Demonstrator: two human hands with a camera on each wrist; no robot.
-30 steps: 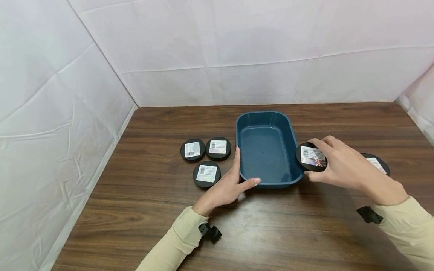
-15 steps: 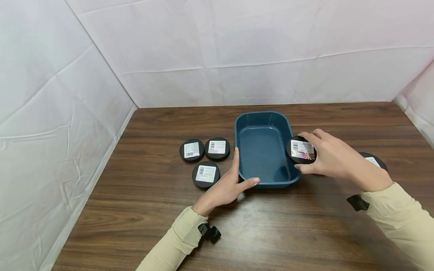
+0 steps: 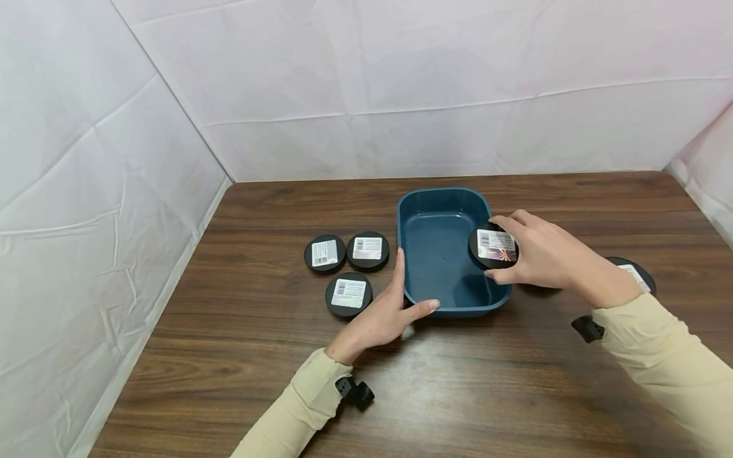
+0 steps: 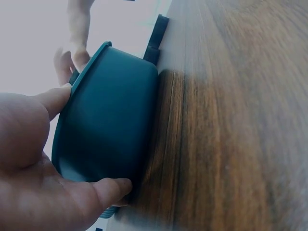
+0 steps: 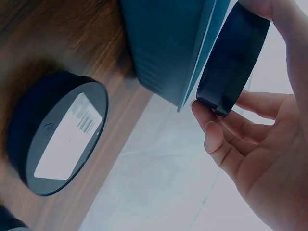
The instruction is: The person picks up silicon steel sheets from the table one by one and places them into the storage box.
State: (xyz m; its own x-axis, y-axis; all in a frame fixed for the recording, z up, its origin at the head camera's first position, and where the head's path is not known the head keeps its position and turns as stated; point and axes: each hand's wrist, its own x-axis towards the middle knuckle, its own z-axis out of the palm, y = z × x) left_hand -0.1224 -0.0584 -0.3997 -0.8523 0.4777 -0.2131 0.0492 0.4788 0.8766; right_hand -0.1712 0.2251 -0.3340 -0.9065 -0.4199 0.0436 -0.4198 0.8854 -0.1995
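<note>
My right hand pinches a flat round black container by its edge, thumb and fingers on opposite sides. It hangs above the right part of a blue rectangular tub, its labelled face up. In the right wrist view the container is seen edge-on beside the tub's rim. With my left hand I touch the tub's near left corner. Its fingers lie fairly straight along the left wall and the thumb rests at the near rim; the left wrist view shows this hand against the tub's outer wall.
Three similar black containers lie labelled side up left of the tub. Another container lies to the right, partly behind the right forearm. The right wrist view shows a labelled container on the wooden table. White cloth hangs behind.
My right hand has moved left with the black container, from beside the tub's right rim to over its inside. The left hand stays at the tub's corner.
</note>
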